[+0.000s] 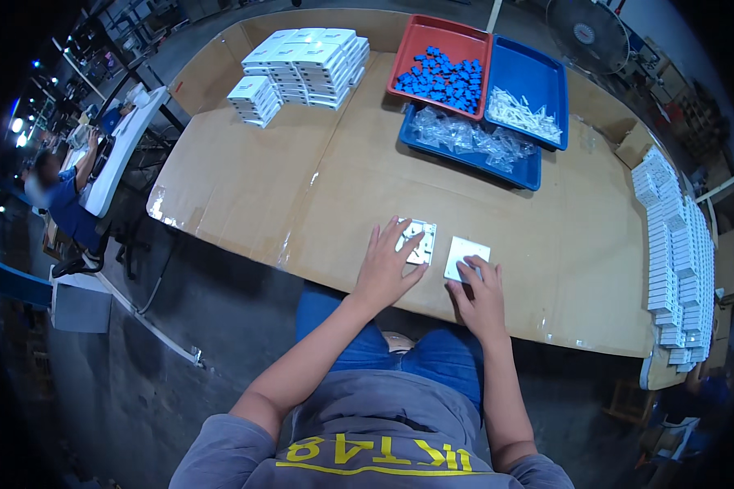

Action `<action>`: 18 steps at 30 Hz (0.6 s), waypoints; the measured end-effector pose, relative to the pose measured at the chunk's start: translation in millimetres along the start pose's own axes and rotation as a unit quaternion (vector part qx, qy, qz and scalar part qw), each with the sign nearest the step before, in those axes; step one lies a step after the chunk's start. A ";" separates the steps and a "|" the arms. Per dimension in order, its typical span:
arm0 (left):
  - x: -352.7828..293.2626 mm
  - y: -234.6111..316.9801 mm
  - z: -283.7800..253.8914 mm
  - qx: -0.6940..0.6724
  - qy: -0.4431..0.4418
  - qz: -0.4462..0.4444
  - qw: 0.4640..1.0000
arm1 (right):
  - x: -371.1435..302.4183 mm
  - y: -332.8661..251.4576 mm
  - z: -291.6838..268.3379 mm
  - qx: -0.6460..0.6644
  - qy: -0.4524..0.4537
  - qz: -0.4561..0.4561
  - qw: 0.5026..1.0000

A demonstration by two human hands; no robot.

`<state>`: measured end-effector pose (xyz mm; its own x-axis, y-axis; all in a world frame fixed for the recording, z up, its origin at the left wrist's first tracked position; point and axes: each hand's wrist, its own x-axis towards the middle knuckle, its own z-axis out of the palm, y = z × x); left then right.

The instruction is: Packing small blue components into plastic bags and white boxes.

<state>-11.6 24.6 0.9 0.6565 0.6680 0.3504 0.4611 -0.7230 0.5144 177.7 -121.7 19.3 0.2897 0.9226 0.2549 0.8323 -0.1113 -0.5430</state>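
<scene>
My left hand (386, 265) lies flat with fingers spread over a white square switch part (420, 239) that shows its inner side, near the front edge of the cardboard-covered table (302, 187). My right hand (479, 292) rests with its fingertips on a plain white square cover plate (467, 254) just to the right of it. The two white parts lie side by side, a little apart.
At the back stand a red tray (424, 37) of blue pieces, a blue tray (538, 69) of white pieces and a blue tray (526, 175) of clear bags. White boxes are stacked at the back left (306, 61) and along the right edge (675, 244). Another person (61, 196) sits far left.
</scene>
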 end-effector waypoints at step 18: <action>9.8 14.8 2.3 -0.019 0.011 -0.034 0.999 | 232.4 40.3 -2.4 -0.060 0.092 -0.117 0.987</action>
<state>2.9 20.0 10.1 0.6110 0.7189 0.3314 0.4799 -0.6694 0.5672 279.7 87.4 58.5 0.1541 0.8471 0.5086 0.9332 0.0445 -0.3567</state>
